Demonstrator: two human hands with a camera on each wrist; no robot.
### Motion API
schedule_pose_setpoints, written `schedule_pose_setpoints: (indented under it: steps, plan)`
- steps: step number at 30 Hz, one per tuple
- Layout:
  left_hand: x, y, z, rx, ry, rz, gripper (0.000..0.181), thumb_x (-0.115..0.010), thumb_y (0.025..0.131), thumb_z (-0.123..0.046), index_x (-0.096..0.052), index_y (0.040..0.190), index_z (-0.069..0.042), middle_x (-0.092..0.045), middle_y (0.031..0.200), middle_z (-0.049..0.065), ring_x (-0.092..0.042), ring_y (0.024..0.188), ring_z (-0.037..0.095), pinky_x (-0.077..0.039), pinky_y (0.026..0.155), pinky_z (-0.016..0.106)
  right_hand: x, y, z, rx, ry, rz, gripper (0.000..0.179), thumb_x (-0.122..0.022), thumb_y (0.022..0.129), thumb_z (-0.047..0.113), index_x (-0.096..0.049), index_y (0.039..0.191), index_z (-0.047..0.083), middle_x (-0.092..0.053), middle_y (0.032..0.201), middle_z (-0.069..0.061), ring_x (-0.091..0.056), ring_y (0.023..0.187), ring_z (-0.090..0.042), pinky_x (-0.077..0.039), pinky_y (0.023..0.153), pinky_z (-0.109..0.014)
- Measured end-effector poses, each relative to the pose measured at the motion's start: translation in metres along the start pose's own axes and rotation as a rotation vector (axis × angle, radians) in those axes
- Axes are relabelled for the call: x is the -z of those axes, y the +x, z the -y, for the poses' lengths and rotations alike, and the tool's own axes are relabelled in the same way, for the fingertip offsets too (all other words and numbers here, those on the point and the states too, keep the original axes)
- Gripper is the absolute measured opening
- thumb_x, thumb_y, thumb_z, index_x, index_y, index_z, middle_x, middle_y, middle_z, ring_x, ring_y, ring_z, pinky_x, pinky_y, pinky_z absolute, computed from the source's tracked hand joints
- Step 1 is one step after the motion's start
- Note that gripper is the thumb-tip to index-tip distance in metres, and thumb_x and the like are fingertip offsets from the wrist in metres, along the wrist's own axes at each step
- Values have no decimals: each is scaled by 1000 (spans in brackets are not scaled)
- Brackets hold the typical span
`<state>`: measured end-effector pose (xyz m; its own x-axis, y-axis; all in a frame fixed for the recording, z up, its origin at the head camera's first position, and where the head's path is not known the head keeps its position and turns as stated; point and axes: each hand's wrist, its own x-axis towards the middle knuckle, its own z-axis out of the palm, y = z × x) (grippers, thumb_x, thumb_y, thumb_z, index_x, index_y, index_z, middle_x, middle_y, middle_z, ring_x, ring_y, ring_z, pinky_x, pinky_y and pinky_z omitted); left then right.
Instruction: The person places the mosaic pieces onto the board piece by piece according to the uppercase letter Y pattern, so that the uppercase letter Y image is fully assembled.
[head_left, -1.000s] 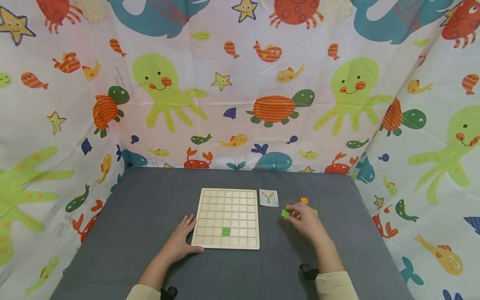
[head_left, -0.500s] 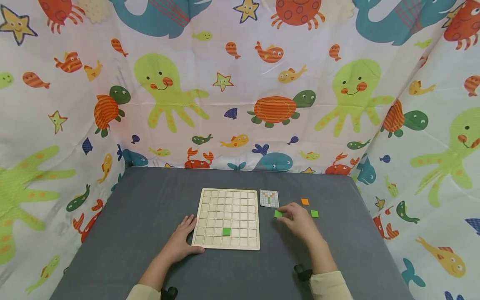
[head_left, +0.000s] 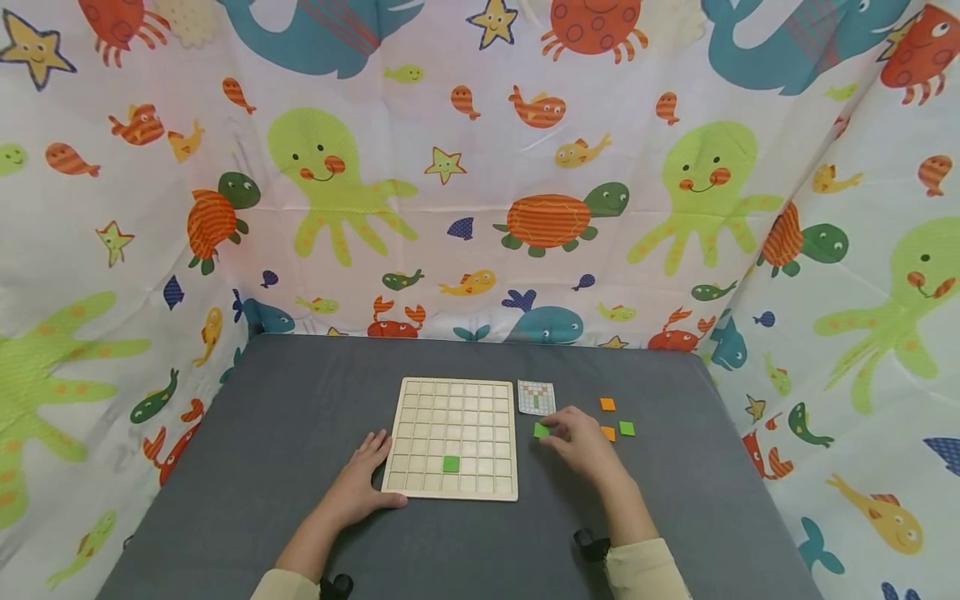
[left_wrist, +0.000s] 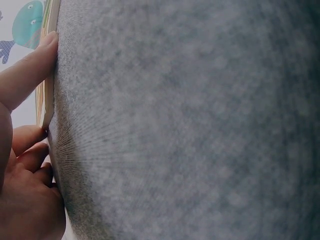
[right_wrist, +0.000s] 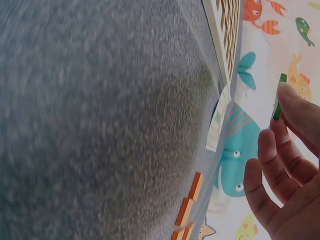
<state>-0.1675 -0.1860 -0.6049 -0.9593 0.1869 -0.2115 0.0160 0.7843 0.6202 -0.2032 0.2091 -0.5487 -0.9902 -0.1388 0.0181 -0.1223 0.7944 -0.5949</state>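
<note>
A wooden board [head_left: 480,435] marked off into small squares lies on the table, with one green tile [head_left: 451,464] in a square near its front. My left hand [head_left: 362,482] rests at the board's front left corner, fingers along the left side and thumb by the front edge; the left wrist view shows its thumb [left_wrist: 35,72] touching the edge. Between thumb and fingertips my right hand [head_left: 581,443] pinches another green tile [right_wrist: 280,97], right of the board. In the right wrist view this tile stands on edge, clear of the table.
A small printed card [head_left: 536,398] with a coloured grid lies by the board's back right corner. Right of the right hand are an orange tile [head_left: 607,404], a second orange tile [head_left: 608,433] and a loose green tile [head_left: 627,428]. Patterned cloth surrounds the grey table [head_left: 315,392].
My right hand has picked up the green tile from among the loose tiles and moved left with it towards the board. The left hand stays in place.
</note>
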Motion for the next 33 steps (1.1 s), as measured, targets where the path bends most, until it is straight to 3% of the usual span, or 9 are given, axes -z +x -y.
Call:
schedule_pose_setpoints:
  steps: [13, 24, 33]
  plan:
    - [1, 0, 6, -14, 8, -1, 116, -91, 67, -50, -33, 158, -7, -22, 168, 13, -11, 156, 37, -23, 118, 65, -14, 8, 11, 75, 16, -5, 25, -85, 82, 16, -78, 106, 17, -67, 100, 3, -58, 79, -7, -51, 70, -31]
    - [0, 1, 2, -27, -5, -1, 116, -91, 68, -50, -32, 158, -7, -22, 168, 13, -11, 157, 36, -24, 118, 64, -18, 9, 17, 61, 4, 30, 25, -84, 84, 18, -77, 108, 17, -66, 105, 2, -59, 82, -9, -51, 72, -32]
    - [0, 0, 1, 5, 8, 9, 117, -91, 67, -50, -32, 158, -8, -22, 168, 12, -11, 157, 36, -23, 119, 63, -23, 8, 25, 109, 31, 40, 24, -82, 85, 15, -77, 108, 17, -66, 102, 4, -57, 80, -8, -50, 70, -31]
